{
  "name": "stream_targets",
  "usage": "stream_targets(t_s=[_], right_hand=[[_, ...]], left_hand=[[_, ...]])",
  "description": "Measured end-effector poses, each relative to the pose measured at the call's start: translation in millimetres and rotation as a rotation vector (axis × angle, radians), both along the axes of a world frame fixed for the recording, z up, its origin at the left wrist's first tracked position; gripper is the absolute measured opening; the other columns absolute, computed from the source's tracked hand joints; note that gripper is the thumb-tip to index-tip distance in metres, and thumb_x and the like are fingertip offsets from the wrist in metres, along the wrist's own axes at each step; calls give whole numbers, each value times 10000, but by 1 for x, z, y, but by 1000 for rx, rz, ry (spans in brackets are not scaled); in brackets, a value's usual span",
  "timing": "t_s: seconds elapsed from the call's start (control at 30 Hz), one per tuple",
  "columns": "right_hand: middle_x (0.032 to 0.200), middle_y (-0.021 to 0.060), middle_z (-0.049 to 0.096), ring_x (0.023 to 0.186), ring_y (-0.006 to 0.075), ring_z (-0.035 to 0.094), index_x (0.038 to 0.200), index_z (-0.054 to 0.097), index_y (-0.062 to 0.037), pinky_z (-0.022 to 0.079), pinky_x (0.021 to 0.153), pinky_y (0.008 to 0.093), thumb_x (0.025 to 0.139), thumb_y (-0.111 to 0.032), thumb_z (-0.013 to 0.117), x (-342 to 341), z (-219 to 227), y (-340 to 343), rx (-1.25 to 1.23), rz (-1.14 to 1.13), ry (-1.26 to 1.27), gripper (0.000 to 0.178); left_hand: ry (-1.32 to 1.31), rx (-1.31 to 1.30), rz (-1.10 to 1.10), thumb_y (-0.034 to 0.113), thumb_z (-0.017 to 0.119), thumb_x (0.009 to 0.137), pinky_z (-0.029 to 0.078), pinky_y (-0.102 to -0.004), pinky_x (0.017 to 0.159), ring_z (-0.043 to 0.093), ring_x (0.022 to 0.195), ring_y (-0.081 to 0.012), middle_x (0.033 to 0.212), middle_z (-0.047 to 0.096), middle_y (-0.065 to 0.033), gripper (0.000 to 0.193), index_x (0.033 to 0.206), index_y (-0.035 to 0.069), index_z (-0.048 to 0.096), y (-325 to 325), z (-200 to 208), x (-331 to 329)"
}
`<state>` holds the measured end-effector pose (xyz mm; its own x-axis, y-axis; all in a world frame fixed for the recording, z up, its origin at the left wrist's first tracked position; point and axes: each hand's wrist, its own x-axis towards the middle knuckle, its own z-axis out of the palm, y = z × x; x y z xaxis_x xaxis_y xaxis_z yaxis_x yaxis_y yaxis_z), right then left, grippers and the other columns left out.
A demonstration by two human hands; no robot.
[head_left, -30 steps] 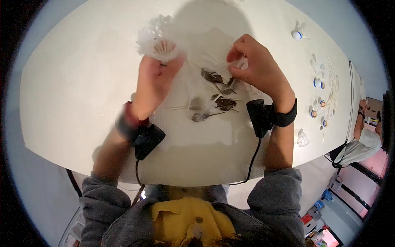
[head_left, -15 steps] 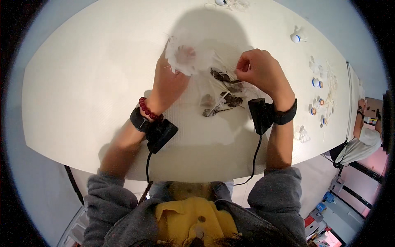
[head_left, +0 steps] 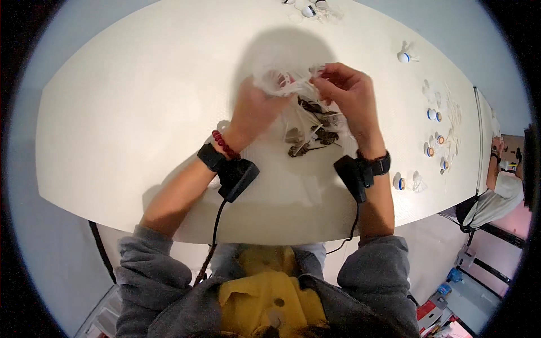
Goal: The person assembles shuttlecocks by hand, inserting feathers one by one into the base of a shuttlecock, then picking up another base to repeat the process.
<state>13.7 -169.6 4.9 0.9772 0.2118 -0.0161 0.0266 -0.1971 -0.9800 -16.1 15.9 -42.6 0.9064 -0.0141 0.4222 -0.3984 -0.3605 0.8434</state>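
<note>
My left hand is closed around a white feather shuttlecock, whose open feather skirt faces up toward me; the fingers behind it are partly hidden. My right hand is at the skirt's right side, thumb and fingertips pinched on a pale feather, slightly blurred. Whether this feather is joined to the skirt I cannot tell. Just below both hands lies a loose pile of dark and white feathers, reaching almost to the right wrist.
On the right of the white table lie several shuttlecock bases and loose feathers. A shuttlecock rests at the far right, with more pieces at the far edge. Another person is beyond the right edge.
My left hand has brought the shuttlecock to the right and tilted it. My right hand has moved slightly up and left from the feather pile to the skirt's edge.
</note>
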Motion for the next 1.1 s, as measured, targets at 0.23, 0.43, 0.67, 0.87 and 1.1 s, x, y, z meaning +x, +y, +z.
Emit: stream_targets(t_s=[0.23, 0.43, 0.67, 0.87, 1.1], right_hand=[[712, 34, 625, 635, 90, 574, 863, 651, -10, 448, 577, 207, 847, -151, 624, -23, -11, 28, 430, 1, 156, 144], [701, 27, 613, 632, 86, 553, 833, 640, -11, 430, 579, 202, 848, -133, 629, -19, -9, 28, 530, -3, 162, 124], [677, 11, 608, 607, 73, 526, 816, 640, -22, 413, 569, 210, 827, -125, 653, -14, -10, 27, 670, 8, 227, 105], [714, 26, 626, 621, 89, 563, 831, 647, -15, 445, 571, 214, 806, -115, 685, -12, -13, 33, 533, 42, 173, 110], [736, 39, 638, 624, 91, 571, 860, 653, -5, 460, 576, 218, 809, -110, 684, -11, -14, 30, 592, 32, 176, 120]], left_hand=[[223, -277, -158, 104, 678, 801, 502, -243, 700, 622, 829, -101, 949, 668, -66, 248, 1012, -13, 622, 10, 28, -12], [190, -203, -211, 101, 686, 798, 507, -250, 697, 632, 826, -116, 901, 672, -36, 200, 976, 23, 637, 12, 34, -12], [95, 222, -200, 110, 693, 777, 499, -272, 717, 635, 819, -155, 941, 666, -50, 235, 991, 32, 634, 24, 23, -7], [202, -43, -171, 145, 725, 756, 502, -278, 700, 637, 803, -160, 919, 671, -62, 233, 943, 30, 647, 28, 24, -12], [212, -141, -142, 115, 698, 804, 497, -264, 677, 588, 757, -100, 864, 652, -27, 167, 941, 44, 635, 20, 36, -10]])
